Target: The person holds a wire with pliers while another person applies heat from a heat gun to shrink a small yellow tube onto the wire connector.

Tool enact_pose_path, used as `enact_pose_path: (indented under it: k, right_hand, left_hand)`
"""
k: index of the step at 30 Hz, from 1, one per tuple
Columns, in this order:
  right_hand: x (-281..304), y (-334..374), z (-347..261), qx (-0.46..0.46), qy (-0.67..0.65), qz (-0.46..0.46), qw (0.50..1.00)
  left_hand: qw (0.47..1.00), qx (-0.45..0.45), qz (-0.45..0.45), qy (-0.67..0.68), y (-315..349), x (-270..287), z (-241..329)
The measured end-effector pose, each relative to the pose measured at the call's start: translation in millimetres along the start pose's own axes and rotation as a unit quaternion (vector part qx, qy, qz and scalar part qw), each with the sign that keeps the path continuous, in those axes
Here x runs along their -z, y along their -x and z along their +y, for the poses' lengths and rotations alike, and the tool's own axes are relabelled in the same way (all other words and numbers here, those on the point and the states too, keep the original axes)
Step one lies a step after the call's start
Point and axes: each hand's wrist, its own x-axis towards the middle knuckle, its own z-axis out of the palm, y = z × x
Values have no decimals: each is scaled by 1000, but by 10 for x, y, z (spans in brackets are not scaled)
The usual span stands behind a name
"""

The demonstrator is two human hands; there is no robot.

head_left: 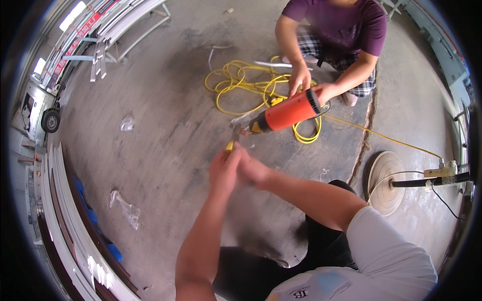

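Observation:
My left hand [222, 169] and my right hand [252, 169] meet in front of me, both closed around a small tool with a yellow handle [230, 146]. Its greyish end points up, close to the tip of a large orange-red cylindrical power tool [288, 113]. Whether the two touch I cannot tell. That power tool has a black ribbed end cap and a black and yellow nose. A co-worker crouching opposite grips it near the cap with both hands [300, 79]. My fingers hide most of the yellow-handled tool.
Coiled yellow cable [236, 80] lies on the concrete floor beside the co-worker. A round disc base with a pole [386, 183] stands at right. Crumpled clear plastic [125, 209] lies at left, near stacked long profiles [65, 215]. A rack of pale lengths [128, 22] stands far left.

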Motion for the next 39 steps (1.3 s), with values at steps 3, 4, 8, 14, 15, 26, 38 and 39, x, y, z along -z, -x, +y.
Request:
enact_pose_path:
  k: [3, 4, 8, 14, 15, 26, 38, 39]
  right_hand:
    - [11, -3, 11, -13, -18, -5, 1000]
    - [22, -3, 14, -17, -21, -3, 1000]
    - [-52, 141, -135, -38, -9, -17, 999]
    - [-45, 191, -168, -35, 5, -36, 999]
    - [-46, 188, -159, -34, 5, -39, 999]
    - [-129, 216, -155, -22, 39, -33, 998]
    - [-149, 204, -139, -17, 56, -28, 998]
    - [-150, 209, -143, -16, 57, -28, 998]
  left_hand:
    - [1000, -12, -1, -22, 11, 35, 9]
    - [1000, -7, -8, -11, 29, 40, 63]
    - [999, 14, -19, 24, 116, 75, 199]
    - [999, 18, -25, 14, 129, 77, 206]
    - [999, 20, -27, 2, 130, 90, 195]
    - [999, 9, -13, 34, 166, 132, 130]
    - [999, -1, -9, 34, 167, 153, 73]
    - [1000, 0, -8, 30, 169, 154, 76]
